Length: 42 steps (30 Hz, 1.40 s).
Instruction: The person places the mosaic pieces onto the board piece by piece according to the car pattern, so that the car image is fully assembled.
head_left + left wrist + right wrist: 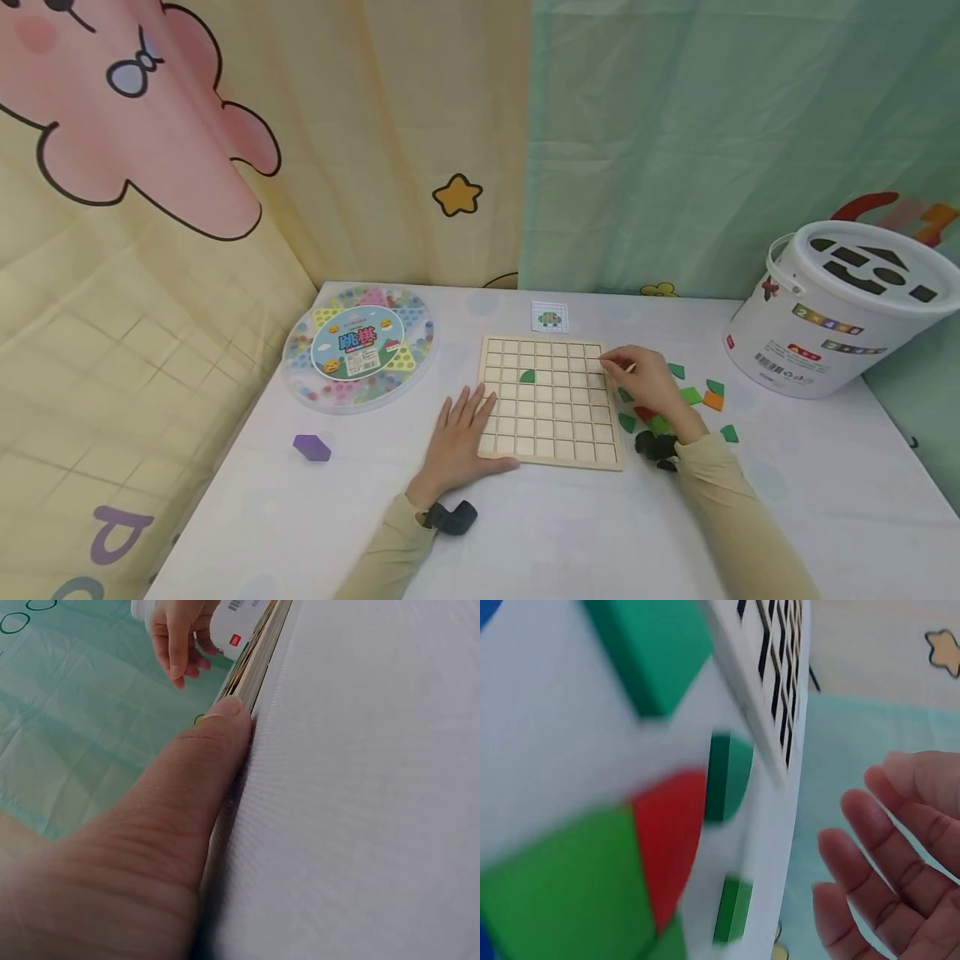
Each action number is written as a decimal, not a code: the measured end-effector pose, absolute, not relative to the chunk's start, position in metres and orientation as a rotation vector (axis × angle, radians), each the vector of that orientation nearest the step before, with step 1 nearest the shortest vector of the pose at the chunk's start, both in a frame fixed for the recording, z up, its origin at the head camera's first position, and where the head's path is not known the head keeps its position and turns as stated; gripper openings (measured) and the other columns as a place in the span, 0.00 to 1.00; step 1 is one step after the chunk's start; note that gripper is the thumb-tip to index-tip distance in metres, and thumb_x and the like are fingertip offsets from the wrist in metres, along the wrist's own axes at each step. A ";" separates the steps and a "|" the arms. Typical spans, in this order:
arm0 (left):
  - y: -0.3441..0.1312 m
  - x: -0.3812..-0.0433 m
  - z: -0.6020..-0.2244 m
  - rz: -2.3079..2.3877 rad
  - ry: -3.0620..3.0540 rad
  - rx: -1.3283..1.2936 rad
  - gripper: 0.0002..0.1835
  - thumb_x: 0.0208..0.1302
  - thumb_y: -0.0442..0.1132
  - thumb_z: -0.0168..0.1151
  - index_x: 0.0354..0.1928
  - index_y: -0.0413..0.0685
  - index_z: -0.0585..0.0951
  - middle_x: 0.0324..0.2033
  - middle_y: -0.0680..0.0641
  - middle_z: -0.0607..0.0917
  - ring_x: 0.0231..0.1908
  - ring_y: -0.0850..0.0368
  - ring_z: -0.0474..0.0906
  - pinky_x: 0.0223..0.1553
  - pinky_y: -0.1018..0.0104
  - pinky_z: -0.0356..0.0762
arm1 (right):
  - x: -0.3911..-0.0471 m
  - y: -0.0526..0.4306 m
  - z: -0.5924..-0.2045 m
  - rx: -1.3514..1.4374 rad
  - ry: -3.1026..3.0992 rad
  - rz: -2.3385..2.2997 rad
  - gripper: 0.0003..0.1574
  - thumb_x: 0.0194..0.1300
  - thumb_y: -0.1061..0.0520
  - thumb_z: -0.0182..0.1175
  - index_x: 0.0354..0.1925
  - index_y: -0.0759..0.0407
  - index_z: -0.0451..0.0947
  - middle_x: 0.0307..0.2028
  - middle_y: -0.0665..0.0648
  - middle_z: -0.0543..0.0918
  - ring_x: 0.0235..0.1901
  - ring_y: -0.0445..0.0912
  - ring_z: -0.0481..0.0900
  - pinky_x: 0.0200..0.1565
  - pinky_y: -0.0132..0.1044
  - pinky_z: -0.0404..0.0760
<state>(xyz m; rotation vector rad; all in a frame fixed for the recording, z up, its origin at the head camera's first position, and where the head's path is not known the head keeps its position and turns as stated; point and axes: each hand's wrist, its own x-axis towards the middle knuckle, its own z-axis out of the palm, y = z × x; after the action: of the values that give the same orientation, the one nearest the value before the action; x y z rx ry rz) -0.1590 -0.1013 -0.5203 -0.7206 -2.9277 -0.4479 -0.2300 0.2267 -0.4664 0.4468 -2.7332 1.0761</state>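
Observation:
A square wooden grid board (551,452) lies on the white table. One green quarter-round piece (528,377) sits in a cell of its upper left part. My left hand (456,442) rests along the board's lower left corner with fingers spread, its thumb (199,761) against the near edge. Over the board's upper right edge hovers my right hand (647,379). Its fingers (877,877) bend loosely, and no piece shows between them. Beneath and beside it lie loose pieces: several green ones, a red piece (671,832) and an orange piece (713,401).
A small pattern card (550,317) lies behind the board. A round Chinese checkers box (360,350) is at the left, with a purple hexagonal piece (312,447) in front of it. At the back right stands a white bucket (817,333) with a shape-cut lid. Curtains border the table.

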 end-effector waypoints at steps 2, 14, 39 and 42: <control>-0.101 -0.159 -0.520 -0.446 -2.928 -0.720 0.57 0.50 0.76 0.54 0.74 0.47 0.54 0.73 0.45 0.49 0.71 0.45 0.39 0.68 0.48 0.36 | -0.229 0.242 -0.465 0.356 -2.759 1.041 0.12 0.66 0.57 0.60 0.42 0.64 0.83 0.35 0.59 0.83 0.32 0.50 0.77 0.30 0.40 0.76; -0.102 -0.160 -0.521 -0.442 -2.920 -0.719 0.57 0.49 0.76 0.54 0.74 0.47 0.53 0.73 0.45 0.49 0.71 0.45 0.39 0.68 0.48 0.35 | -0.226 0.288 -0.463 0.118 -3.008 0.931 0.18 0.61 0.58 0.64 0.46 0.69 0.80 0.38 0.65 0.78 0.38 0.57 0.72 0.43 0.52 0.75; -0.101 -0.160 -0.522 -0.441 -2.922 -0.721 0.57 0.50 0.76 0.54 0.74 0.48 0.53 0.73 0.45 0.49 0.71 0.46 0.39 0.68 0.49 0.35 | -0.216 0.275 -0.460 0.104 -3.042 0.873 0.10 0.60 0.61 0.64 0.37 0.64 0.73 0.33 0.62 0.80 0.29 0.51 0.73 0.30 0.40 0.74; -0.101 -0.160 -0.522 -0.436 -2.930 -0.718 0.57 0.50 0.77 0.53 0.74 0.48 0.53 0.73 0.46 0.48 0.71 0.46 0.38 0.68 0.49 0.35 | -0.214 0.269 -0.460 0.119 -3.002 0.867 0.11 0.61 0.62 0.63 0.40 0.66 0.74 0.33 0.62 0.80 0.30 0.52 0.73 0.30 0.41 0.74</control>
<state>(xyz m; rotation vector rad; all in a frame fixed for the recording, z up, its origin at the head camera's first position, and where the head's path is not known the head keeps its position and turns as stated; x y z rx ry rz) -0.1601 -0.1015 -0.5219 -0.7185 -2.9298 -0.4361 -0.2141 0.2694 -0.4596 0.1194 -3.0019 0.8668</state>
